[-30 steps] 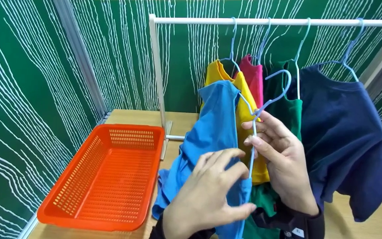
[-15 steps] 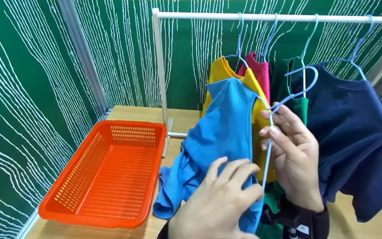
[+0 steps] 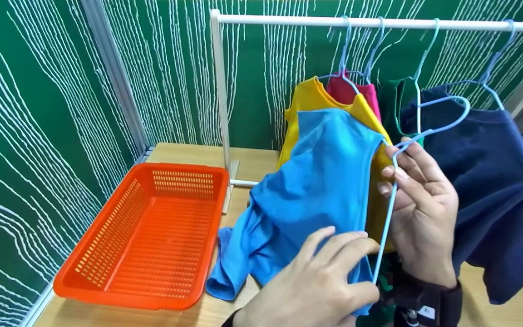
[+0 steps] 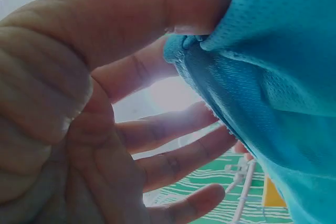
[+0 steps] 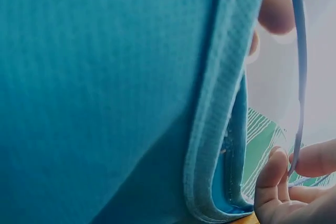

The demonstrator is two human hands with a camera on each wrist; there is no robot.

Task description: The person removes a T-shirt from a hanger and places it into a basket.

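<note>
A blue shirt (image 3: 320, 172) hangs partly over a light blue wire hanger (image 3: 385, 231), whose far arm is inside the neck. My right hand (image 3: 425, 209) pinches the hanger just below its hook, thumb against the wire. My left hand (image 3: 316, 286) holds the near side of the shirt by its neck edge, close to the hanger's near arm. In the left wrist view the thumb and index finger (image 4: 142, 72) pinch the cloth, and the other fingers extend behind it. The neckline (image 5: 215, 129) gapes beside the wire in the right wrist view.
Behind stands a white rail (image 3: 279, 19) bearing a yellow shirt (image 3: 309, 97), a pink garment (image 3: 366, 93), a dark green garment (image 3: 395, 97) and a navy shirt (image 3: 493, 181) on hangers. An orange basket (image 3: 216, 236) with nothing in it sits on the wooden table at left.
Both hands have shifted right, carrying the hanger and blue shirt. The hook has swung further right, and the shirt front is spread wider. The yellow shirt's hanger has slid right along the rail.
</note>
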